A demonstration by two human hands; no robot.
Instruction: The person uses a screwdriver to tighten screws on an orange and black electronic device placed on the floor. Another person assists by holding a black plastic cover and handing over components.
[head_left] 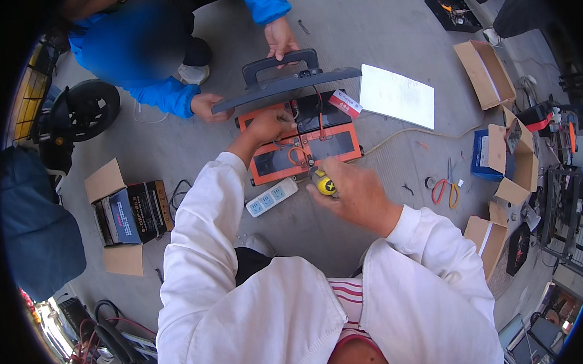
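Note:
My left hand [271,127] is curled at the upper left of the orange-and-black battery blocks [334,145], its fingers closed near the wiring and terminals; what they hold is too small to make out. My right hand [344,189] grips a yellow-handled screwdriver [325,184], tip toward a terminal in the front row of blocks. A co-worker's hands [279,39] hold a black panel with a carry handle [261,93] tilted just beyond the blocks. A red-and-white label or card [345,102] rests on the back block. A white power strip [271,197] lies in front.
A white board [396,96] lies right of the blocks beside a cable. Open cardboard boxes [112,177] stand on both sides. Scissors [455,194] and small tools lie on the concrete floor [408,170]. A wheel [93,112] is at left, a black tray [451,15] at upper right.

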